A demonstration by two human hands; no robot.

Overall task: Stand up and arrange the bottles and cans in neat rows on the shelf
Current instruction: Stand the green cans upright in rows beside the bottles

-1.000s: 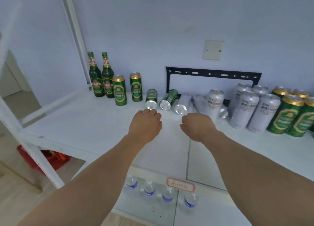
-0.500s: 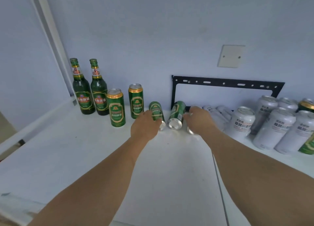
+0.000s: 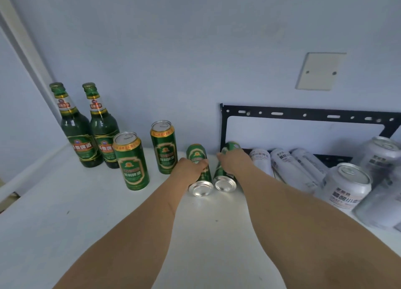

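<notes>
Left fingers: curled over the top of a lying green can, holding it about midway along its body; fingertips wrap the far side.
Left hand: knuckles up, wrist straight, forearm running back toward 7 o'clock.
Right fingers: curled round a second lying green can, gripping it near its far end; fingertips show at the can's left side.
Right hand: palm down on the can, forearm stretching back toward 5 o'clock.
Held cans: side by side at the middle of the shelf, silver bottoms facing the camera and just about touching, tops aimed at the wall.
Upright green cans: one at 9 o'clock from the left hand, another just beside that hand at 10 o'clock.
Bottles: two green bottles standing together at the far left, close to the wall.
Lying white cans: several on their sides at 3 o'clock from the right hand, partly behind its forearm.
Upright white cans: standing at the right edge, somewhat blurred.
Wall: a black bracket at 1 o'clock, a pale plate above it.
</notes>
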